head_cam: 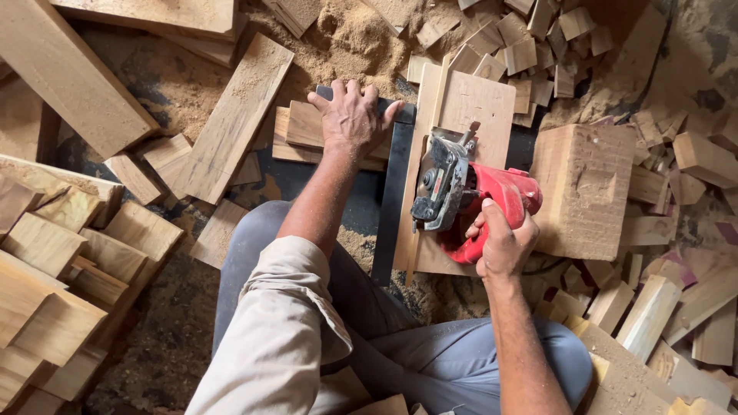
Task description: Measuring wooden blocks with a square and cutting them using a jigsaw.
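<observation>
At frame centre, my right hand (501, 244) grips the heavy red circular saw (469, 204) by its handle; my left hand (352, 117) presses flat, fingers spread, on the stiff wooden board (477, 104) and dark straightedge (393, 200).

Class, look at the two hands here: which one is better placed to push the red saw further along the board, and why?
Right. The right hand grips the red circular saw standing on the board. The left hand lies flat on the dark metal square, probably steadying it as a guide.
</observation>
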